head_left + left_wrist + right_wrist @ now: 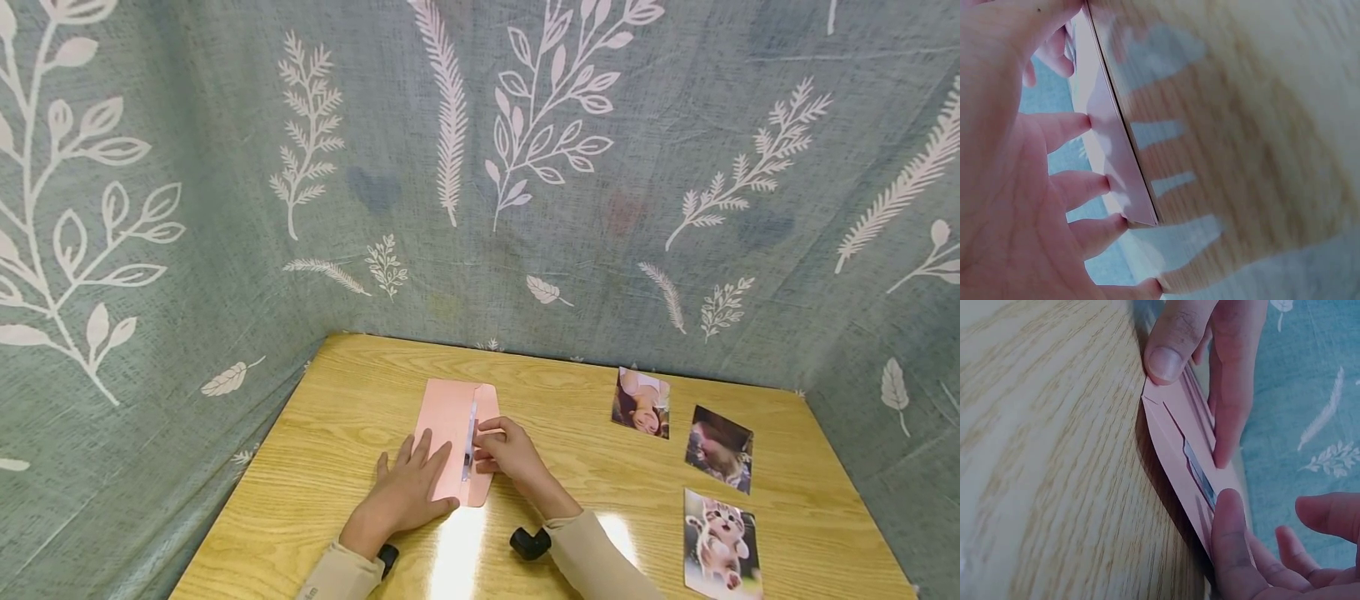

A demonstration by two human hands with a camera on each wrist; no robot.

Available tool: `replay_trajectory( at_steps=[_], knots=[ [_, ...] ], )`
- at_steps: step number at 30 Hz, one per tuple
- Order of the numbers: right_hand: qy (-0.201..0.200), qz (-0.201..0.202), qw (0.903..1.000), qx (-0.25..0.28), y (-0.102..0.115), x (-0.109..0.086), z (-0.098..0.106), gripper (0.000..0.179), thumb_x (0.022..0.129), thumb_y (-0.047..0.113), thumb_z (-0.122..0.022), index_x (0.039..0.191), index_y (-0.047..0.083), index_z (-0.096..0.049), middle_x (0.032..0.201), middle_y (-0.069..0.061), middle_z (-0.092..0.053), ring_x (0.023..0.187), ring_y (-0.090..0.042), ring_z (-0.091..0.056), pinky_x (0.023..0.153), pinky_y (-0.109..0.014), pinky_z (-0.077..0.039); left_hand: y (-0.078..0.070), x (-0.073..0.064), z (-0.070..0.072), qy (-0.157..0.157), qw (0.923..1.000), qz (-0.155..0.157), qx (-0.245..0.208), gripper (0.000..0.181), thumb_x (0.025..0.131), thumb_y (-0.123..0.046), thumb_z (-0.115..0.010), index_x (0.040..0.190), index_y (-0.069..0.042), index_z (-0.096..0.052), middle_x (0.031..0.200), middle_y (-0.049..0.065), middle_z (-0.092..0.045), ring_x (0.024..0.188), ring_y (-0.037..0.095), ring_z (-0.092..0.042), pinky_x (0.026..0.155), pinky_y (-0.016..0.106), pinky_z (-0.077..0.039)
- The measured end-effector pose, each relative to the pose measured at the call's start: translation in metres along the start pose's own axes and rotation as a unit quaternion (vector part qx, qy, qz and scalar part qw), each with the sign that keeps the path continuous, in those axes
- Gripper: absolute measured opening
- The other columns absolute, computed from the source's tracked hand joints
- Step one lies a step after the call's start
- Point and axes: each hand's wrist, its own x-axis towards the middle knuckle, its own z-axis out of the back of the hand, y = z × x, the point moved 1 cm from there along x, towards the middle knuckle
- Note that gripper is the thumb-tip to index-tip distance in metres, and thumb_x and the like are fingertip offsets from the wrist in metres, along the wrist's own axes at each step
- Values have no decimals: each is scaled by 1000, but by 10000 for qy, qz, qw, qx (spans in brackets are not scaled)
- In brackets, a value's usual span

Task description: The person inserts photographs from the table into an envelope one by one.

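Observation:
A pink envelope (pixel 446 408) lies on the wooden table, its long opening toward the right. Inside that opening shows a narrow strip of a glossy sheet, possibly a photo (pixel 470 446). My left hand (pixel 412 479) rests palm down with spread fingers on the envelope's left part and near end; its thumb (pixel 1166 362) presses the near end. From the right, my right hand (pixel 513 458) touches the envelope beside the opening, fingers loosely bent. In the right wrist view one fingertip (pixel 1230 503) meets the opening's edge while another finger stands apart from it.
To the right lie three photos: a person (pixel 641 402), a dark blurred one (pixel 718 450) and a kitten (pixel 722 543). A patterned grey-green cloth (pixel 480 275) hangs behind and beside the table (pixel 360 392). A black device (pixel 530 544) sits at the right wrist.

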Motion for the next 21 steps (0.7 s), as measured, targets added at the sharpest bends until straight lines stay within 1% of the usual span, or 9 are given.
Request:
replay_trajectory(
  at_steps=[7,10,15,21],
  knots=[
    [29,-123,9989,451,0,0,0,34,100,8,-58,128,-9,-48,103,-32,-65,75,-25,-69,69,-41,-60,-1,-1,2,-12,10000,10,-45,86,88,-63,-66,156,-18,-38,162,20,-22,147,45,-18,102,78,-19],
    [20,-194,9980,594,0,1,-2,33,100,7,-59,127,-8,-48,104,-32,-65,74,-25,-70,70,-41,-60,-1,-1,2,-8,10000,19,-55,86,87,-63,-66,156,-18,-38,162,20,-22,147,45,-18,102,78,-18],
    [2,-213,9979,619,0,2,-3,33,100,8,-59,127,-8,-48,104,-31,-65,76,-25,-70,70,-41,-60,-1,0,2,-18,10000,18,-40,87,87,-63,-66,156,-19,-38,162,20,-22,147,45,-19,102,78,-18],
    [32,-207,9978,630,-1,1,-2,34,100,8,-58,128,-9,-48,107,-30,-65,78,-27,-70,71,-41,-60,1,2,-1,7,10000,27,9,87,88,-65,-64,157,-20,-37,163,19,-20,147,45,-17,103,78,-18]
  ],
)
